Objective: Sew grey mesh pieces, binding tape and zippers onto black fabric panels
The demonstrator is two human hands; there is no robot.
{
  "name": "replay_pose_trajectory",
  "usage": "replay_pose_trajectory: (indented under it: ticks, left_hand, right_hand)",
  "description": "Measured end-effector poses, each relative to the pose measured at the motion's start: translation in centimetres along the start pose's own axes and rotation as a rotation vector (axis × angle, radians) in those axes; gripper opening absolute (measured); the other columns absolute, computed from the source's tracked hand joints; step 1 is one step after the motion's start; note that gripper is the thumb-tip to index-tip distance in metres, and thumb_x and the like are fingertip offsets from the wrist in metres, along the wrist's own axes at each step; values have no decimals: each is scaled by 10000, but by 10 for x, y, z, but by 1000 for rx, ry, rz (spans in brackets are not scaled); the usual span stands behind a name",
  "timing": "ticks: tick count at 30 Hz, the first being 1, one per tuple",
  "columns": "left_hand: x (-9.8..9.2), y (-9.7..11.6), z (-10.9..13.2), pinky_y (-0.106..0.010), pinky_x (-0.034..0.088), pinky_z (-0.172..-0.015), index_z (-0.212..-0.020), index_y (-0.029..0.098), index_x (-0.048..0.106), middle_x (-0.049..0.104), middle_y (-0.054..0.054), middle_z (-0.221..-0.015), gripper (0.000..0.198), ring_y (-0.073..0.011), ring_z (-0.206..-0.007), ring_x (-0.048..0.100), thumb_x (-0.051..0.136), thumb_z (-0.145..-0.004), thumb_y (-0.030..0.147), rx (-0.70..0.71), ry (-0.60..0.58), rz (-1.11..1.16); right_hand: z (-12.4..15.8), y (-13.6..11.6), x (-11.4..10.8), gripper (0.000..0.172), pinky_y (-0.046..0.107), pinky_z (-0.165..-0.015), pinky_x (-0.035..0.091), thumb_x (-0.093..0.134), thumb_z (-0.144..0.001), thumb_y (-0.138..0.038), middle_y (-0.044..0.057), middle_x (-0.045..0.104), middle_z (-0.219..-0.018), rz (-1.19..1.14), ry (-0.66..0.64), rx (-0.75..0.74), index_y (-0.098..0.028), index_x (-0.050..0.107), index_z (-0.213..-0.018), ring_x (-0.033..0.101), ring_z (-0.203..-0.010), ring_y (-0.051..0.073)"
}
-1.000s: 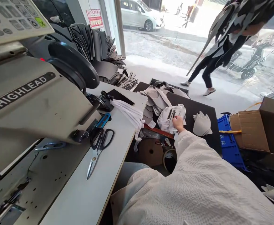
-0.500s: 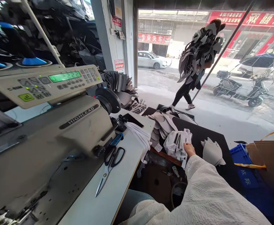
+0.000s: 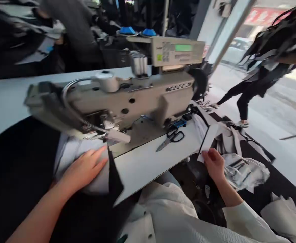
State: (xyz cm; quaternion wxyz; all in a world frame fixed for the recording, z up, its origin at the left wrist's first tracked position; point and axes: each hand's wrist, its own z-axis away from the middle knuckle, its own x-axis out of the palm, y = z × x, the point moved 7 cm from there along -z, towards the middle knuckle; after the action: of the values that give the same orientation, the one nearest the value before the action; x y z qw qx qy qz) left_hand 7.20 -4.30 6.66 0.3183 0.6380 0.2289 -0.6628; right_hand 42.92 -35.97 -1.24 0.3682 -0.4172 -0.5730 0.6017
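Note:
My left hand [image 3: 87,167] lies with its fingers stretched out on a pale grey piece of material [image 3: 99,180] at the sewing end of the sewing machine [image 3: 148,92]. Between the fingers of my right hand [image 3: 214,163], beyond the table's right end, is the lower corner of a flat, whitish strip with a dark edge [image 3: 209,137]; its exact kind is unclear. Just right of that hand sits a clear plastic bag [image 3: 246,172] with dark strips in it. Black-handled scissors [image 3: 172,137] lie partly open on the white table [image 3: 140,160], between my two hands.
A control panel [image 3: 178,52] stands above the machine. Grey cut pieces [image 3: 230,136] and a pale stack [image 3: 285,216] rest on a dark surface at right. A person [image 3: 254,81] walks by the open front, carrying a dark bundle.
The view has swung left, bringing my left hand and the whole machine into sight. My right hand has left the plastic bag and now pinches the whitish strip. The walking person appears closer.

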Motion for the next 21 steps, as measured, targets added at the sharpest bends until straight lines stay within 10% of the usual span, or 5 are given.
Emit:
replay_pose_trajectory:
  ticks: [4,6,12,16,21]
  left_hand:
    - [16,0,15,-371,477,-853,-1317,191,506,603,-87,-1038,410,-254,-977,597,406,-936,302,-42,-50,-86]
    - [14,2,17,-325,473,-838,-1270,224,548,602,-61,-1013,361,-219,-954,597,427,-933,273,-22,-4,5]
    - [22,5,27,-265,451,-771,-1351,233,478,587,-32,-959,417,-176,-873,579,453,-955,362,147,38,88]
    - [23,7,36,-204,436,-784,-1391,273,417,583,-10,-986,413,-120,-890,569,376,-980,268,299,110,220]
    - [13,-8,26,-277,454,-814,-1271,169,525,577,-75,-1025,353,-180,-929,543,412,-936,185,46,106,76]
  right_hand:
    - [92,-69,163,153,224,-489,420,621,-874,-313,-12,566,-629,243,-893,-681,-207,611,-765,497,-522,103]
    - [124,-90,211,130,220,-515,414,524,-934,-228,-1,591,-667,227,-1102,-950,-193,626,-861,519,-549,99]
    - [138,-105,285,126,244,-591,405,554,-910,-153,33,629,-778,257,-902,-1564,-184,674,-930,554,-656,126]
    - [127,-91,314,200,236,-551,402,483,-957,-226,27,644,-814,346,-930,-1406,-193,679,-933,568,-645,116]
    - [139,-84,317,245,297,-750,506,522,-941,-296,90,659,-1055,364,-1051,-1318,-178,619,-1132,622,-928,194]
